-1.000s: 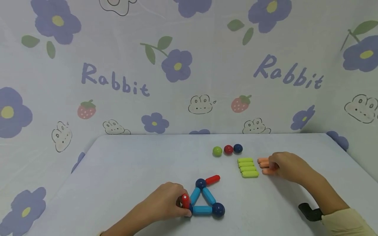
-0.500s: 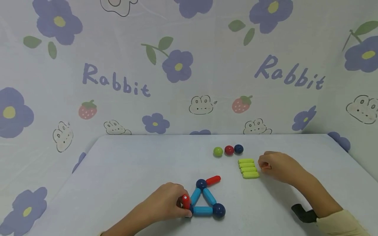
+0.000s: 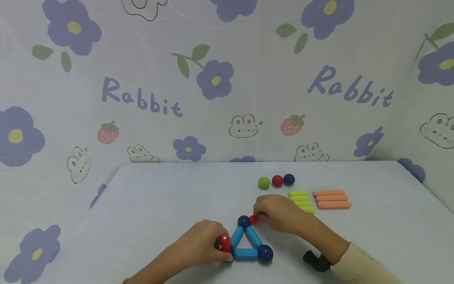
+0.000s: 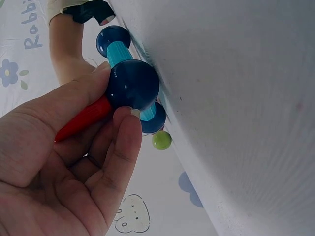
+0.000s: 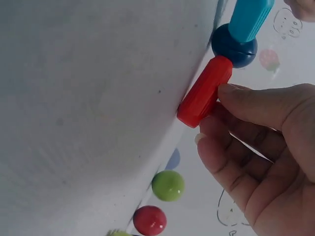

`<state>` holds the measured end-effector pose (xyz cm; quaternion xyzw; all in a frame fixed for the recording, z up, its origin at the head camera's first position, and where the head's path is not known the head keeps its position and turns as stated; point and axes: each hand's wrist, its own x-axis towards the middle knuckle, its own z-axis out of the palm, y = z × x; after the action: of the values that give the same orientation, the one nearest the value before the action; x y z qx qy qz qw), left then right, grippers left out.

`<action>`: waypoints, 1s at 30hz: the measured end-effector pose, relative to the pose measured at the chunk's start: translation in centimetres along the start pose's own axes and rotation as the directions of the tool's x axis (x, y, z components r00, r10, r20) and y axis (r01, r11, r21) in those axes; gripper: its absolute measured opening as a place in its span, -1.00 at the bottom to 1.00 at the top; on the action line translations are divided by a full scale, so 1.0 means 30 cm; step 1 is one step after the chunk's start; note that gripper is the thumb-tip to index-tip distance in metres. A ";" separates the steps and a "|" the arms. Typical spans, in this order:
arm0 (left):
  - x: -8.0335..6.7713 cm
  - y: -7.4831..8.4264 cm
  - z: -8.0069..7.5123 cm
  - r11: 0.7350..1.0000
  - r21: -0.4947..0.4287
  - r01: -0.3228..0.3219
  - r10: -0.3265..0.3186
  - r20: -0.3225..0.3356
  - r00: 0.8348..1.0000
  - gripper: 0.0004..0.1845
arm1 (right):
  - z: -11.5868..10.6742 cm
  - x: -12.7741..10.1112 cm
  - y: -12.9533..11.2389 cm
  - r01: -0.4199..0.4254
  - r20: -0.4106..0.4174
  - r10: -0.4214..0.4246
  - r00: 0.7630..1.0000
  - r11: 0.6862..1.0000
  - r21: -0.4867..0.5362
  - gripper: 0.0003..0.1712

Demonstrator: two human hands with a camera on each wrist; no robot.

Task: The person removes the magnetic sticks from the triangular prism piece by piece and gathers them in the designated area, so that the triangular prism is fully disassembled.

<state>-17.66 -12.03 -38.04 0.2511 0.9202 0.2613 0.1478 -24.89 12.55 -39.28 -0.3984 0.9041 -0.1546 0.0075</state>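
Note:
A triangle of three light blue rods (image 3: 246, 253) joined by dark blue balls lies flat on the table. My left hand (image 3: 221, 246) grips an upright red rod (image 3: 225, 241) that stands on the left corner ball (image 4: 133, 84). The thumb and a finger of that hand pinch around the ball and rod (image 4: 83, 118). My right hand (image 3: 260, 215) pinches the far end of a second red rod (image 5: 204, 91). This rod lies flat and touches the top corner ball (image 5: 234, 46). The right corner ball (image 3: 265, 252) is untouched.
Behind the right hand lie a row of green rods (image 3: 300, 199) and three orange rods (image 3: 331, 199). A green ball (image 3: 264, 182), a red ball (image 3: 277, 180) and a dark blue ball (image 3: 289, 179) sit in a line further back. A floral cloth backdrop rises behind the table (image 3: 159, 197).
My right hand left the orange rods and moved left and nearer, to the flat red rod at the top ball. The orange rods now show in full. The left hand stayed put.

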 end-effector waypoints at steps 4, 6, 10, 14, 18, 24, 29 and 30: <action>0.002 0.001 0.004 1.000 0.001 0.002 -0.002 -0.001 1.000 -0.79 | -0.004 0.014 0.001 -0.057 0.018 0.056 0.998 0.997 0.047 -0.87; 0.003 0.001 0.004 1.000 0.005 0.003 -0.003 -0.001 1.000 -0.79 | -0.008 0.017 0.001 -0.074 0.033 0.072 0.997 0.995 0.068 -0.87; 0.003 0.001 0.003 1.000 0.000 0.010 -0.010 0.001 1.000 -0.79 | -0.010 0.018 -0.007 -0.122 0.073 0.116 0.991 0.989 0.081 -0.88; 0.002 0.005 0.003 1.000 -0.008 0.011 -0.011 0.003 1.000 -0.80 | -0.014 0.005 -0.024 -0.199 0.116 0.190 0.975 0.978 0.064 -0.88; 0.002 0.006 0.002 1.000 0.002 -0.010 0.010 0.003 1.000 -0.81 | -0.036 -0.042 -0.029 -0.247 0.133 0.243 0.961 0.969 0.021 -0.87; 0.000 0.002 0.000 0.999 0.029 -0.024 0.024 -0.001 1.000 -0.82 | -0.077 -0.154 0.015 -0.288 0.162 0.281 0.946 0.958 0.016 -0.81; -0.004 0.002 0.002 0.999 0.044 -0.029 0.030 -0.007 1.000 -0.82 | -0.100 -0.240 0.086 -0.322 0.148 0.317 0.937 0.946 0.014 -0.73; -0.004 0.001 0.003 0.998 0.048 -0.031 0.031 -0.009 0.999 -0.82 | -0.105 -0.253 0.102 -0.325 0.138 0.321 0.937 0.946 0.005 -0.73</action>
<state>-17.51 -12.04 -38.06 0.2677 0.9229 0.2425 0.1331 -22.32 20.83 -37.99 -0.2541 0.9523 -0.1366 0.0996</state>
